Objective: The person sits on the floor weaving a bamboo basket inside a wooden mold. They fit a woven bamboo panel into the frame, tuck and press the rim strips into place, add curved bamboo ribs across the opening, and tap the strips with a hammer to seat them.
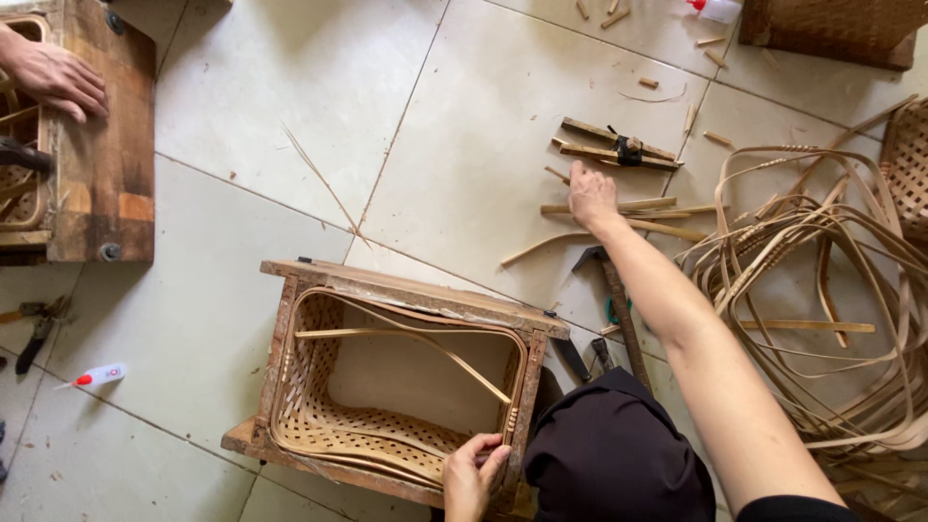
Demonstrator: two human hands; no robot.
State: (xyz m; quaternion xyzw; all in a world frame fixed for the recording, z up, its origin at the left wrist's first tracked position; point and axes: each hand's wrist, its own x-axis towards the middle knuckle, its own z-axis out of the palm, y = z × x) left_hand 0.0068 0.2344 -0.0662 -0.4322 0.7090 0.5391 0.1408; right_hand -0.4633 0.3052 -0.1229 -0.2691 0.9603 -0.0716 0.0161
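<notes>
Dark cloth over our knee (619, 454) fills the bottom edge, closest to the lens. Just left of it our left hand (474, 474) is clamped on the near right corner of the woven bamboo basket (387, 406), fingers curled over the rim. That basket sits inside a wooden frame mould (416, 295) on the tiled floor (290, 116), directly in front of us, with a loose bamboo strip (406, 338) arching across its open inside.

Our right arm stretches well forward to the right. Our right hand (592, 196) lies palm down, fingers loosely spread, on a small scatter of bamboo sticks (638, 217); it is not closed on any of them. Just beyond the fingertips lies a bundle of sticks tied with a dark band (623, 150). A hammer (614, 290) lies under the forearm, head toward the sticks.

Right of the arm, a big tangle of bent bamboo hoops (822, 280) sprawls on the tiles. Top left, another person's hand (53, 77) rests on a second wooden frame (106, 145). A small white glue bottle with a red tip (97, 376) lies on the floor at left, with pliers (39, 329) near it.
</notes>
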